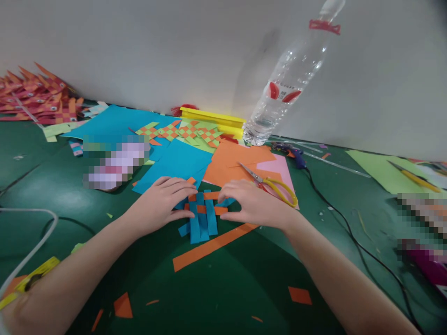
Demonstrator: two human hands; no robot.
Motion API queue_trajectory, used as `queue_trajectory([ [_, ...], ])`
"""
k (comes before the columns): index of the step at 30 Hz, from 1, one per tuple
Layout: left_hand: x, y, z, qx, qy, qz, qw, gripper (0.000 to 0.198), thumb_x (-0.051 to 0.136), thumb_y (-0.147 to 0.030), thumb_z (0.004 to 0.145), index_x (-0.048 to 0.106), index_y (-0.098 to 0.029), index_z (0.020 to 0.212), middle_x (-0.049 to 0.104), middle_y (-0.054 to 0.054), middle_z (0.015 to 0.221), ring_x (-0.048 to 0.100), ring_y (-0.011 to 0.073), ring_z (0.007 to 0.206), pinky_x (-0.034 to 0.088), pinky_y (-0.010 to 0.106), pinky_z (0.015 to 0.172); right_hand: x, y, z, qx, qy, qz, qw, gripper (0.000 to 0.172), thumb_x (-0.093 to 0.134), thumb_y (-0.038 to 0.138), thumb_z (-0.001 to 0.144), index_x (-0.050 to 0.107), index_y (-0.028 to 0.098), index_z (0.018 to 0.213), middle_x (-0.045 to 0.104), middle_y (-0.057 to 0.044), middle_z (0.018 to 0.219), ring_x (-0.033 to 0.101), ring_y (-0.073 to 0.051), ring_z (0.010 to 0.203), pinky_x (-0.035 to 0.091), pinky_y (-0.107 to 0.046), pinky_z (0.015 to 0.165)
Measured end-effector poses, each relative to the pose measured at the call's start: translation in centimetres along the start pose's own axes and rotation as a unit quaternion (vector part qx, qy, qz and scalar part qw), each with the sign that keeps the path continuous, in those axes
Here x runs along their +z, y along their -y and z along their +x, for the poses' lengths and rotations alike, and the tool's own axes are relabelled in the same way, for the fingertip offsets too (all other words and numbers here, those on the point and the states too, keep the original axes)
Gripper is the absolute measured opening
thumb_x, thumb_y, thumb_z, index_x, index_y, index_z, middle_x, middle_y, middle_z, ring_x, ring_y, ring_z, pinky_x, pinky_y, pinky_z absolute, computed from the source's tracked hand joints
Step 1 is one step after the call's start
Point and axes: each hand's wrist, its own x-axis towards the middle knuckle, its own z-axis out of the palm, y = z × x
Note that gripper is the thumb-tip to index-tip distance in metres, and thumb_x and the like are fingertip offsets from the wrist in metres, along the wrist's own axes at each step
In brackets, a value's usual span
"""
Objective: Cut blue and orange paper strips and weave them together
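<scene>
Blue and orange paper strips form a small woven piece (201,215) on the green table, between my hands. At its left edge, my left hand (167,202) touches the strips, thumb and fingers apart around the ends. On the other side, my right hand (242,204) curves around the right ends of the orange strips, its thumb near the lower one. A long loose orange strip (216,245) lies just below the weave. Yellow-handled scissors (279,188) rest partly open behind my right hand, on orange paper (232,160).
Blue sheets (174,163) and woven green-orange fish (174,131) lie behind. A plastic bottle (279,88) leans on the wall. A glue gun (291,153) with a black cord lies right, a blurred phone (118,163) left. Orange scraps (299,295) dot the front.
</scene>
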Motion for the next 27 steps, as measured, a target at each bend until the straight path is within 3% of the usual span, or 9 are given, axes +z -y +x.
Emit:
queue_trajectory([
  [4, 0.5, -0.3, 0.2, -0.040, 0.020, -0.003, 0.999, 0.058, 0.039, -0.064, 0.092, 0.052, -0.020, 0.128, 0.056, 0.011, 0.135, 0.049, 0.0257, 0.126, 0.029, 0.045, 0.108, 0.6, 0.5, 0.1, -0.004, 0.021, -0.039, 0.999, 0.014, 0.065, 0.028, 0.083, 0.061, 0.019, 0.093, 0.065, -0.004, 0.091, 0.057, -0.020, 0.085, 0.040, -0.034, 0.076],
  [7, 1.1, -1.0, 0.5, -0.040, 0.024, 0.002, 0.999, 0.061, 0.038, -0.063, 0.093, 0.048, -0.019, 0.133, 0.054, 0.011, 0.138, 0.044, 0.0258, 0.132, 0.014, 0.049, 0.115, 0.9, 0.8, 0.2, -0.007, 0.021, -0.048, 0.999, 0.009, 0.064, 0.022, 0.083, 0.060, 0.019, 0.090, 0.065, -0.004, 0.092, 0.056, -0.019, 0.084, 0.040, -0.033, 0.075],
  [10, 1.8, -1.4, 0.6, -0.030, 0.028, 0.006, 0.999, 0.061, 0.036, -0.059, 0.095, 0.043, -0.018, 0.139, 0.050, 0.011, 0.141, 0.037, 0.0266, 0.136, 0.008, 0.051, 0.116, 1.1, 0.9, 0.2, -0.011, 0.019, -0.060, 0.998, 0.004, 0.061, 0.019, 0.084, 0.060, 0.019, 0.088, 0.066, -0.004, 0.091, 0.057, -0.019, 0.083, 0.039, -0.033, 0.075],
  [18, 2.4, -1.2, 0.5, -0.003, 0.046, -0.003, 0.999, 0.057, 0.036, -0.056, 0.097, 0.039, -0.021, 0.142, 0.048, 0.006, 0.144, 0.030, 0.0253, 0.141, 0.008, 0.049, 0.117, 1.1, 0.9, 0.2, -0.017, 0.016, -0.064, 0.998, 0.005, 0.056, 0.015, 0.084, 0.060, 0.018, 0.086, 0.067, -0.003, 0.088, 0.059, -0.018, 0.080, 0.038, -0.034, 0.077],
  [27, 2.2, -1.3, 0.7, -0.005, 0.044, -0.024, 0.999, 0.056, 0.034, -0.056, 0.097, 0.044, -0.021, 0.139, 0.051, 0.009, 0.141, 0.036, 0.0247, 0.138, 0.013, 0.051, 0.116, 0.7, 0.4, 0.2, -0.013, 0.015, -0.090, 0.996, 0.009, 0.055, 0.013, 0.084, 0.061, 0.018, 0.089, 0.067, -0.004, 0.091, 0.061, -0.018, 0.081, 0.038, -0.034, 0.076],
])
